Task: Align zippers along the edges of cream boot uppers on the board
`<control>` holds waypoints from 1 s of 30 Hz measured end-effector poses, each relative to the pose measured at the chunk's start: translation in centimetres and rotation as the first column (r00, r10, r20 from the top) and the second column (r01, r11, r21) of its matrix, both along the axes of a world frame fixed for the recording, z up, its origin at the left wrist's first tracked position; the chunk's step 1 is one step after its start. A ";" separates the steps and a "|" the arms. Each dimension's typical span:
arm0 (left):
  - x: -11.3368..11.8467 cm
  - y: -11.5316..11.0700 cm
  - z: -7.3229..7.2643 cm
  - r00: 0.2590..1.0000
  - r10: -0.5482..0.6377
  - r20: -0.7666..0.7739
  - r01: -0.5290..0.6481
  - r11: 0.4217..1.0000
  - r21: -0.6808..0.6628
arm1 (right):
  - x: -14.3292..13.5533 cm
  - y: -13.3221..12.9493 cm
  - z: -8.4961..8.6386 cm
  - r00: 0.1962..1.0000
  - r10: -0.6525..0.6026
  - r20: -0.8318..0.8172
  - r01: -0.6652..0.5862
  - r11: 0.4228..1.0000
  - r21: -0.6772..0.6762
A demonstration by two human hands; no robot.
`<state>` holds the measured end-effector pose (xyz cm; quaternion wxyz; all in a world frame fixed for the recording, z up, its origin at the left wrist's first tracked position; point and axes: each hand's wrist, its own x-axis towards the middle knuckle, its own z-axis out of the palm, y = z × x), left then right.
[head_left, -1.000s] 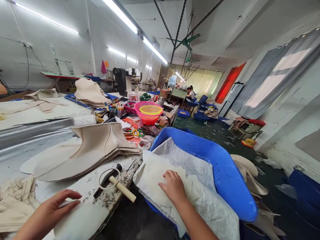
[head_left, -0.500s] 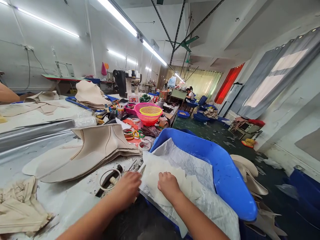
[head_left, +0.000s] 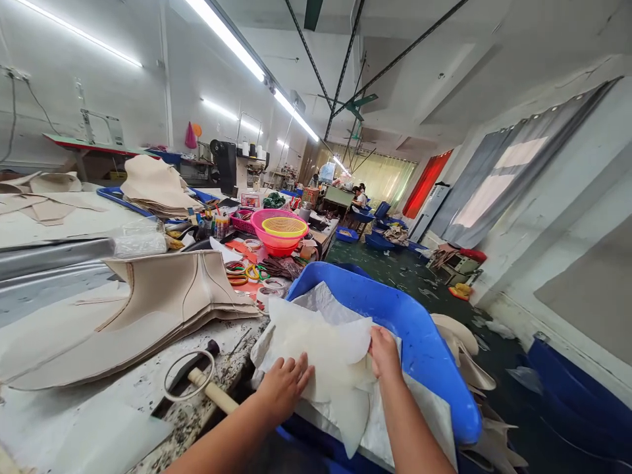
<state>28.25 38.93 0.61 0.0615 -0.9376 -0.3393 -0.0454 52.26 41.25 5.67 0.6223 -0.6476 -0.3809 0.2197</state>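
A pile of thin, off-white cut sheets (head_left: pixel 316 342) lies on crinkled white lining paper (head_left: pixel 427 408) over a blue plastic tub (head_left: pixel 434 342). My left hand (head_left: pixel 285 388) rests on the near left part of the pile, its fingers stretched out and slightly apart. At the right side, my right hand (head_left: pixel 385 352) pinches the edge of a white sheet (head_left: pixel 358 339) between thumb and fingers, with that edge a little raised. One pointed sheet (head_left: pixel 351 418) hangs toward me at the front of the pile.
On the bench to the left lie stacked beige boot-shaped pieces (head_left: pixel 162 309), a hammer (head_left: pixel 217 395) and a tape ring (head_left: pixel 172 378). Farther back are scissors (head_left: pixel 251 271) and a pink basket (head_left: pixel 261 230). More beige pieces (head_left: pixel 457 342) hang right of the tub.
My right hand has moved right across the pile and now grips a sheet's edge. My left hand has shifted onto the sheets, its fingers spread. The view has turned somewhat to the right.
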 end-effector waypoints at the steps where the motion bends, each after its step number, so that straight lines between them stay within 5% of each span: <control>1: 0.2 0.2 0.2 1.000 -0.007 0.003 0.007 1.000 0.001 | 1.3 -0.6 0.8 0.994 -0.108 0.018 0.108 0.994 0.016; 5: 0.0 0.5 0.7 0.999 -0.022 0.026 0.022 1.000 0.001 | 5.6 -4.7 4.2 0.846 -0.512 0.146 0.496 0.858 0.135; 7: -0.5 0.4 1.0 0.998 -0.036 0.043 0.036 0.999 0.006 | 6.5 -7.3 4.6 0.753 -0.551 0.359 0.516 0.833 0.199; 10: -1.2 0.1 1.2 0.995 -0.061 0.074 0.060 0.998 0.014 | 6.2 -10.9 2.2 0.510 -0.233 0.828 0.317 0.946 0.071; 12: -1.5 -0.2 1.2 0.993 -0.060 0.097 0.059 0.998 0.015 | 5.6 -12.8 -0.6 0.393 0.082 0.916 0.190 0.967 -0.168; 14: -1.7 -0.7 1.2 0.992 -0.049 0.115 0.048 0.999 0.011 | 5.3 -14.1 -3.0 0.393 0.263 0.881 0.146 0.928 -0.342; 17: -1.6 -1.2 1.4 0.991 -0.029 0.132 0.029 1.000 0.002 | 4.8 -14.4 -4.3 0.417 0.237 0.878 0.224 0.909 -0.352; 21: -1.3 -1.7 1.9 0.989 -0.043 0.144 0.045 0.999 -0.014 | 1.4 -12.0 -2.8 0.450 0.126 0.884 0.164 0.961 -0.221; 25: -1.2 -2.1 1.9 0.988 -0.037 0.150 0.044 0.998 -0.045 | -4.3 -9.4 -1.5 0.458 0.400 0.794 -0.133 0.914 -0.383; 30: -1.3 -2.3 1.7 0.989 0.037 0.141 -0.024 0.996 -0.089 | -6.8 -8.8 -1.3 0.427 0.564 0.707 -0.177 0.819 -0.546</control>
